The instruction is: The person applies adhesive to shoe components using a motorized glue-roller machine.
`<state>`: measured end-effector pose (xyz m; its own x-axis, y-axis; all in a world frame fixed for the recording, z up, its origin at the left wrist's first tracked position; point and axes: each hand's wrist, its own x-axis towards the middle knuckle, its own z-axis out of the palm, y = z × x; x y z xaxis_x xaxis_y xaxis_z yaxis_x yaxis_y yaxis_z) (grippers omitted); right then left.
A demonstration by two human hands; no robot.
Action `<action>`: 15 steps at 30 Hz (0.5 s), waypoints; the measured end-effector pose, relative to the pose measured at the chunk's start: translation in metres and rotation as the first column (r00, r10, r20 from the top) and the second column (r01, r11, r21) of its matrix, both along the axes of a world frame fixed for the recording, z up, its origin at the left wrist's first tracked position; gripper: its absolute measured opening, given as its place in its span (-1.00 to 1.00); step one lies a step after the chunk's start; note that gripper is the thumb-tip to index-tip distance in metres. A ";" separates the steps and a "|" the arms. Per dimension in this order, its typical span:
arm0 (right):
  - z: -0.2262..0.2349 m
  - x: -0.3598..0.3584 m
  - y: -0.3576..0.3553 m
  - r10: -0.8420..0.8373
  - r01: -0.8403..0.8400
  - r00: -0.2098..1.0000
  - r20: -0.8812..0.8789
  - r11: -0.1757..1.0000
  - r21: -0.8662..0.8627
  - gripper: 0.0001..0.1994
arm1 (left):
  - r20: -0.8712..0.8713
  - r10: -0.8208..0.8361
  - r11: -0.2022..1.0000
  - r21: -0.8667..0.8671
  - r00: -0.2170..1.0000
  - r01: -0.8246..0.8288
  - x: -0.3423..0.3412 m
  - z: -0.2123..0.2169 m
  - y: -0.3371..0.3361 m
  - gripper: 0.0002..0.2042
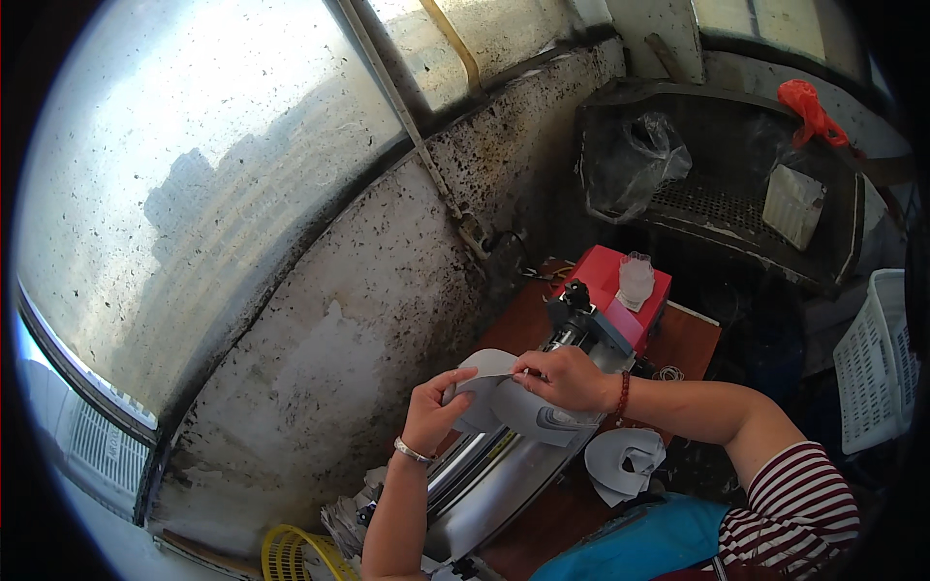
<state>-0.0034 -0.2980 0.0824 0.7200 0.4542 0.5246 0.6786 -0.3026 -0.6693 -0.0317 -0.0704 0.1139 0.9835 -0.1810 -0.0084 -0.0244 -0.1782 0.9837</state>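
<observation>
**Grey piece held at the machine, both hands on it**

Nearest: left hand (433, 407) grips the left edge of a curved grey piece (504, 397), thumb on top, fingers curled under. Right hand (567, 378) pinches the upper right edge of the same piece between thumb and fingertips. The piece sits just above the shiny metal machine (484, 484), over its roller end, on the brown table (693, 339).

Step, as judged: lining the piece up against the machine. Feeding it in would call for both edges kept level and taut.

Piece: light grey, thin, bent into a shallow arc, with a darker band near its lower right. Material not certain.

Just beyond: another grey-white piece (625, 460) lies on the table. Farther: red box (630, 286), white basket (877, 363), stained wall (339, 329), window (194, 174).
</observation>
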 end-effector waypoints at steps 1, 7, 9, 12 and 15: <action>0.000 -0.001 -0.001 -0.004 0.005 1.000 0.022 1.000 -0.010 -0.87 | -0.012 -0.032 0.999 -0.018 0.999 0.032 0.000 -0.001 0.001 -0.74; 0.006 -0.006 -0.002 -0.020 0.022 0.999 0.035 0.997 -0.069 -0.87 | -0.018 -0.054 0.999 0.001 0.998 0.054 -0.006 -0.006 0.002 -0.81; 0.009 -0.005 -0.003 -0.038 0.038 0.999 0.004 0.993 -0.113 -0.87 | 0.060 -0.076 0.988 0.135 0.995 0.067 -0.007 -0.005 0.003 -0.81; 0.007 -0.004 -0.007 -0.010 0.023 0.996 0.085 0.988 -0.150 -0.89 | 0.161 -0.093 0.958 0.284 0.983 0.044 -0.007 -0.006 0.003 -0.81; 0.005 -0.008 -0.008 0.020 0.000 0.985 0.169 0.993 -0.120 -0.89 | 0.172 -0.047 0.962 0.275 0.984 -0.002 -0.010 -0.002 0.002 -0.81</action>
<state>-0.0114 -0.3057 0.0876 0.6201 0.5278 0.5804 0.7827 -0.3662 -0.5033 -0.0419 -0.0683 0.1116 0.9696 -0.2178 0.1111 -0.1986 -0.4364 0.8776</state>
